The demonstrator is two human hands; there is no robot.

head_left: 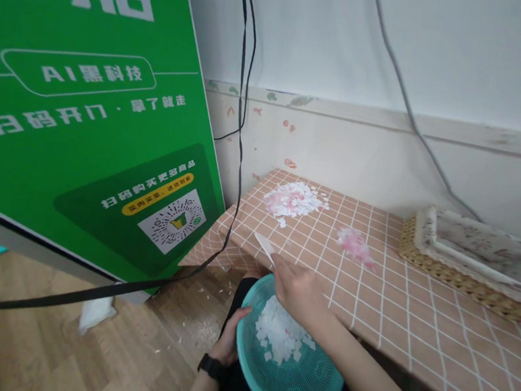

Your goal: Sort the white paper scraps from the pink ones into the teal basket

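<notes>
My left hand (pixel 231 334) grips the left rim of a teal plastic colander (pixel 301 388), which rests over my lap, tilted. Inside the colander lies a heap of small white paper pieces (pixel 278 331). Above its far rim, by the table's front edge, my right hand (pixel 297 289) pinches a thin white card (pixel 264 246). On the checked cloth beyond sits a pile of white and pale pink pieces (pixel 294 199). To the right of that is a smaller pink and white pile (pixel 355 246).
A brown checked tablecloth (pixel 397 305) covers the table. A cloth-lined wicker basket (pixel 463 280) stands at its right. Black cables (pixel 238 175) hang past the table's left corner. At the left is a green machine panel (pixel 89 113). White scraps and a white bag (pixel 96 314) lie on the floor.
</notes>
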